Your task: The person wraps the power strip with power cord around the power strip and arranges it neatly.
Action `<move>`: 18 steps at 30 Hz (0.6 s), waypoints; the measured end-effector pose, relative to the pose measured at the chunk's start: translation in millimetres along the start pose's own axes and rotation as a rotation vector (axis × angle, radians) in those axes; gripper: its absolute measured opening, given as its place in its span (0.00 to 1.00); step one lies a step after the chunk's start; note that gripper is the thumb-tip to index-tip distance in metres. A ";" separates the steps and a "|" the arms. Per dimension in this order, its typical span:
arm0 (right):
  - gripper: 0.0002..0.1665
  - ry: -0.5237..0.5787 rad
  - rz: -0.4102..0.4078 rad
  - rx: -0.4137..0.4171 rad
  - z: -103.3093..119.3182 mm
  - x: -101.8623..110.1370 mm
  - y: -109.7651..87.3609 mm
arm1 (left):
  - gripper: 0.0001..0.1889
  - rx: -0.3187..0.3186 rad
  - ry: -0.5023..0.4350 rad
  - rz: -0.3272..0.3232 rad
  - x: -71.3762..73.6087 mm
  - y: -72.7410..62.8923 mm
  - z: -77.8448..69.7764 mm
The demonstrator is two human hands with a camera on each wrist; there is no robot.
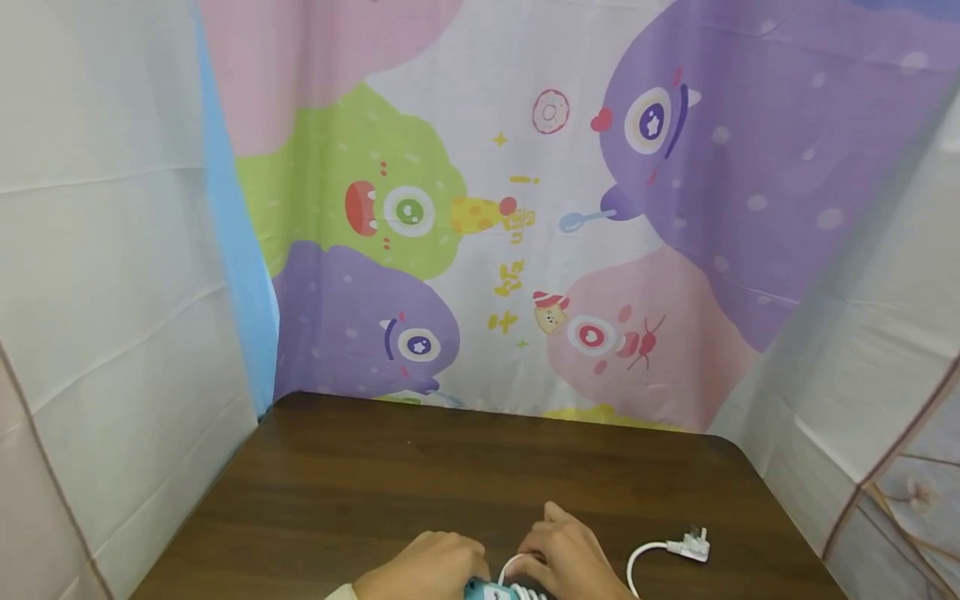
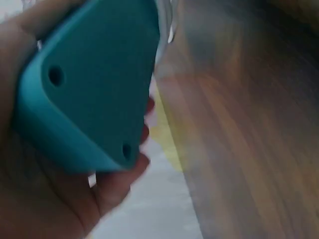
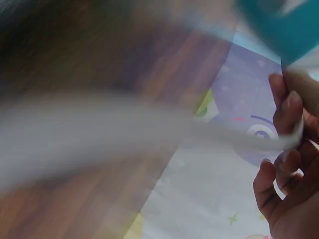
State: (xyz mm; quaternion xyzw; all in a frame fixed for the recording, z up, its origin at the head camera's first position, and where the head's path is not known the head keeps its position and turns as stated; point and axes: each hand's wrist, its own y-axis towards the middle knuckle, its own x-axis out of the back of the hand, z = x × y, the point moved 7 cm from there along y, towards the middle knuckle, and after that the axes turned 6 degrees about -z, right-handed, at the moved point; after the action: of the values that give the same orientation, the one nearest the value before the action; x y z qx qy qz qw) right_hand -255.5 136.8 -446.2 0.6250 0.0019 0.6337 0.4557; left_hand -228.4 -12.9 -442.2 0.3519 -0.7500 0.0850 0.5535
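My left hand (image 1: pixel 431 568) grips a teal and white power strip (image 1: pixel 480 590), low in the head view. The left wrist view shows the teal casing (image 2: pixel 99 94) with two round holes, my fingers curled round it. White cord (image 1: pixel 525 592) is wound round the strip in several loops. Beside it, my right hand (image 1: pixel 566 557) pinches a length of this cord; in the right wrist view the cord (image 3: pixel 239 142) runs blurred across to the fingers. The cord's white plug (image 1: pixel 690 546) lies on the table to the right, prongs up.
The dark brown wooden table (image 1: pixel 450 467) has rounded far corners. Behind it hangs a curtain (image 1: pixel 495 367) printed with cartoon monsters. Pale fabric (image 1: pixel 112 250) hangs along the left side, and more pale fabric (image 1: pixel 832 400) along the right.
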 end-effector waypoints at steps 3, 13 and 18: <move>0.10 0.000 -0.042 -0.037 1.3 4.0 2.2 | 0.12 0.144 0.028 -0.012 -3.4 3.1 6.4; 0.03 -0.073 -0.179 0.046 18.8 16.7 7.4 | 0.31 0.368 0.118 -0.141 5.0 4.2 25.0; 0.04 -0.075 -0.221 0.036 20.7 22.2 7.8 | 0.34 0.384 0.173 -0.222 10.1 2.7 34.4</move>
State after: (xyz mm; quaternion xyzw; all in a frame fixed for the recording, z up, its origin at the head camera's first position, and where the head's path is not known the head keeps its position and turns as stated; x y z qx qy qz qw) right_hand -239.2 133.3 -419.6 0.6525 0.0650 0.5557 0.5111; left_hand -258.0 -33.0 -445.3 0.5223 -0.6267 0.1946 0.5445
